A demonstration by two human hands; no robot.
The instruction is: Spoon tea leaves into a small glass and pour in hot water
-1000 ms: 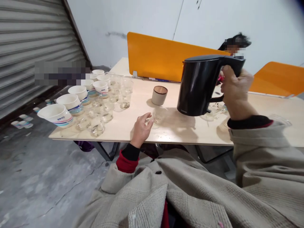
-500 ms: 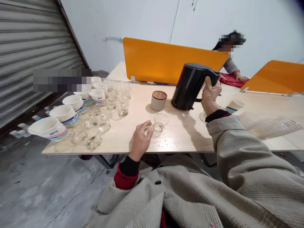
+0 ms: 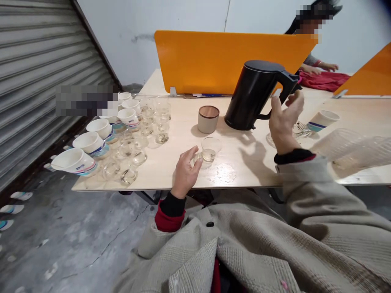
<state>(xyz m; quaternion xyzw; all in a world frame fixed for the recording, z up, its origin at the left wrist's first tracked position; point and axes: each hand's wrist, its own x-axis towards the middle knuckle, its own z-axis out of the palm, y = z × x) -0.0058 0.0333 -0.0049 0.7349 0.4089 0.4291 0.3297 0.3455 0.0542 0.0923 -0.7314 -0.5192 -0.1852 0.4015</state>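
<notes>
A black electric kettle (image 3: pixel 255 95) stands on the table behind and to the right of a small clear plastic cup (image 3: pixel 210 154) with a little liquid in its bottom. My left hand (image 3: pixel 187 169) is at the cup's left side, thumb and forefinger apart; whether they touch it I cannot tell. Beside the kettle's handle, my right hand (image 3: pixel 285 120) has its fingers spread and holds nothing. A beige canister (image 3: pixel 208 121) with a brown rim sits between the cup and the kettle. Water drops lie on the table in front of the cup.
White paper cups (image 3: pixel 88 143) and several clear cups (image 3: pixel 139 152) crowd the table's left end. A paper cup (image 3: pixel 324 120) lies tilted at right, near stacked clear cups (image 3: pixel 351 146). Orange dividers (image 3: pixel 229 63) stand behind; a person handles red cloth (image 3: pixel 325 80) there.
My right hand has let go of the kettle's handle and opened, and the kettle now stands on the table. My left hand stays beside the clear cup. The view has shifted slightly.
</notes>
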